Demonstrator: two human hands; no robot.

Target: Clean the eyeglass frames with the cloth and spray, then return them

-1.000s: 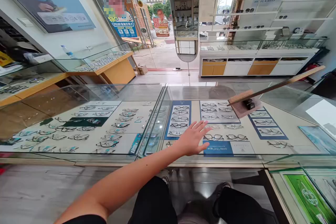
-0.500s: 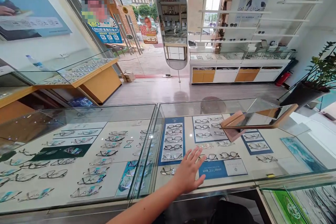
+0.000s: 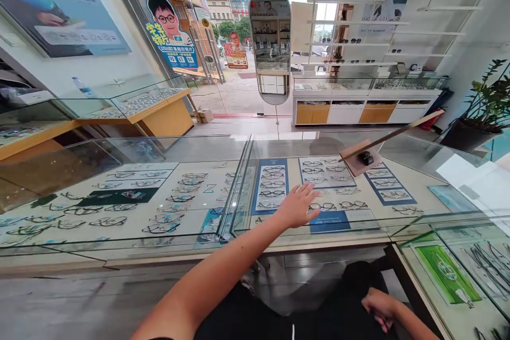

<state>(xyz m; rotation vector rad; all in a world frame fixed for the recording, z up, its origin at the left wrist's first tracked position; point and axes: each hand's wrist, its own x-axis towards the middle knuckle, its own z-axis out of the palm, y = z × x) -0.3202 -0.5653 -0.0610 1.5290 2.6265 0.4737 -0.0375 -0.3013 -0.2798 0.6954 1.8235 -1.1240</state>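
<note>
My left hand [image 3: 298, 206] is stretched out over the right glass display case [image 3: 382, 223], palm down with fingers spread. It holds nothing; whether it touches the glass I cannot tell. Beneath and beside it lie dark-framed eyeglasses [image 3: 354, 205] and a blue card [image 3: 329, 221]. To its left, several eyeglasses [image 3: 272, 193] are lined up in a column on a blue-bordered white panel. My right hand [image 3: 380, 308] is low at the right, close to my dark-clothed lap, with fingers curled in. No object shows in it.
A wooden-framed table mirror [image 3: 402, 130] stands tilted on the case top, seen nearly edge-on. Another glass case [image 3: 119, 244] with eyeglasses adjoins on the left. At lower right, a case holds a green packet [image 3: 448, 273]. Beyond stand an oval mirror [image 3: 270, 42] and a potted plant [image 3: 474, 111].
The view has shifted, showing more floor and my lap. My right hand has come into view. My left hand stays spread over the case. The table mirror now appears nearly edge-on.
</note>
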